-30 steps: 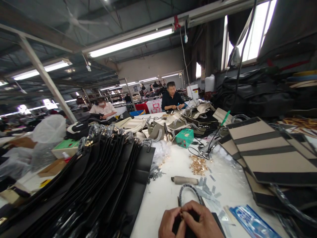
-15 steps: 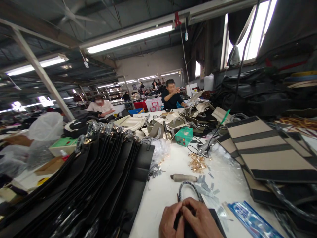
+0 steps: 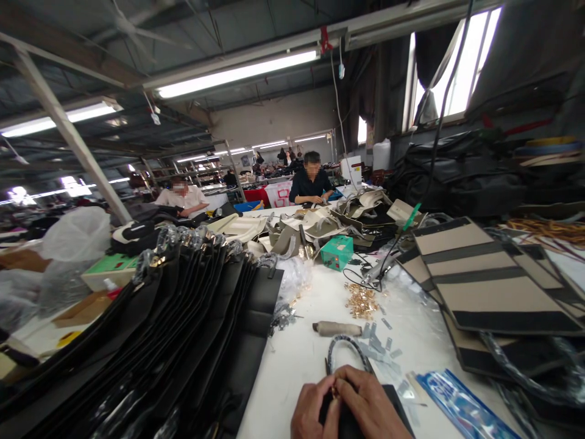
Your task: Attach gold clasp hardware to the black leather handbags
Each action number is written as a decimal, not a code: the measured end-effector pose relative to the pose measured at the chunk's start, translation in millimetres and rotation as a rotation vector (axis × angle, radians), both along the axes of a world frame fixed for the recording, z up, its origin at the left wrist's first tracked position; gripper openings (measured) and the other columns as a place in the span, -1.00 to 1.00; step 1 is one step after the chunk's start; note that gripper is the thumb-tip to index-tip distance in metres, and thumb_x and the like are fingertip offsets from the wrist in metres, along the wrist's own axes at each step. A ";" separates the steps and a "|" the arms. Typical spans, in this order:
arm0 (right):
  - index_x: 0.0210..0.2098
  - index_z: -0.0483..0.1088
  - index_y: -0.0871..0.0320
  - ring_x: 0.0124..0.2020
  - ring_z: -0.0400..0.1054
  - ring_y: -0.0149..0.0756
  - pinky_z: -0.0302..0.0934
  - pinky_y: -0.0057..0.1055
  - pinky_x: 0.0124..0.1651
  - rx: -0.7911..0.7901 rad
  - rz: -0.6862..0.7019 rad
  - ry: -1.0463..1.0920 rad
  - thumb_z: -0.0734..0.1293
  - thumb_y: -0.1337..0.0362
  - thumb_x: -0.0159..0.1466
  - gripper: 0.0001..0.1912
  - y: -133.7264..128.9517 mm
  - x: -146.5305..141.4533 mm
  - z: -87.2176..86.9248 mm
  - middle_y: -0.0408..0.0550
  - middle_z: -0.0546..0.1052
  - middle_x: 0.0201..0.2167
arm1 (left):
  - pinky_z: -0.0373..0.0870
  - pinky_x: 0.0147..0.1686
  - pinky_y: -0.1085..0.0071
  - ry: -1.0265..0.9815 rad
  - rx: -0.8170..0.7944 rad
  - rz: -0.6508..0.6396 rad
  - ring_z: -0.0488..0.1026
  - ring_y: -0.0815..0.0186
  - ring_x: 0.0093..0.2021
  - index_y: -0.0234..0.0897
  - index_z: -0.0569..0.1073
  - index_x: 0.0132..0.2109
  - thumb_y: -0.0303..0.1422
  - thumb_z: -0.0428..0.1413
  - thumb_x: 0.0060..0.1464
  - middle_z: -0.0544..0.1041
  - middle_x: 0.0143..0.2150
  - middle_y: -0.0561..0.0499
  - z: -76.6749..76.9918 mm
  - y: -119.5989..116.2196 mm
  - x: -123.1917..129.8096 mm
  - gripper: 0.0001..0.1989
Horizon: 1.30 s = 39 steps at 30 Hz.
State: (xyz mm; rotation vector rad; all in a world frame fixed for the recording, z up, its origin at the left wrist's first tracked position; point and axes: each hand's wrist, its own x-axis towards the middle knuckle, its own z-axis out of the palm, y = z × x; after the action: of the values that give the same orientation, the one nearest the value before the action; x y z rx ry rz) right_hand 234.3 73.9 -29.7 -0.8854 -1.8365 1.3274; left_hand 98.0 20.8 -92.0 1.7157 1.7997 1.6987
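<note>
While the left hand [image 3: 311, 410] and right hand [image 3: 370, 405] sit at the near edge of the white work table [image 3: 283, 390], their fingers [image 3: 350, 384] pinch a small gold fitting [image 3: 335, 391] on a black leather strap [image 3: 347, 421]. Stacked black leather bag panels [image 3: 183, 329] line the table's left side; a blue printed packet [image 3: 461, 405] lies right of the hands, lettering unreadable.

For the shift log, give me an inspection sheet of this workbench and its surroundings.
surface: white worktable, strewn with parts
job's things: black strap with small gold fitting
clutter: stacked black bags, beige-and-black panels, loose brass fittings, green box
grippers: left hand and right hand both pinch the strap
cables: black cable hangs down toward the table
surroundings: two co-workers farther off, under strip lights
</note>
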 end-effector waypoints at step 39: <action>-0.16 0.57 0.06 -0.15 0.48 -0.15 0.33 -0.26 -0.01 -0.039 -0.009 0.049 0.29 0.14 0.31 -0.75 -1.0 12.3 -1.7 -0.07 0.61 -0.19 | 0.45 -0.11 0.30 -0.087 -0.290 -0.079 0.51 0.25 -0.17 -0.20 0.54 -0.13 -0.38 0.20 0.09 0.55 -0.22 0.00 47.5 -11.4 5.3 -0.84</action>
State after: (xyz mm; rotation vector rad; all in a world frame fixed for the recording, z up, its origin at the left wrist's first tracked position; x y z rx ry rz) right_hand 246.6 72.9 -31.5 -0.8727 -1.7723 1.3714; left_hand 103.3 9.4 -44.5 1.5459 1.8090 1.3788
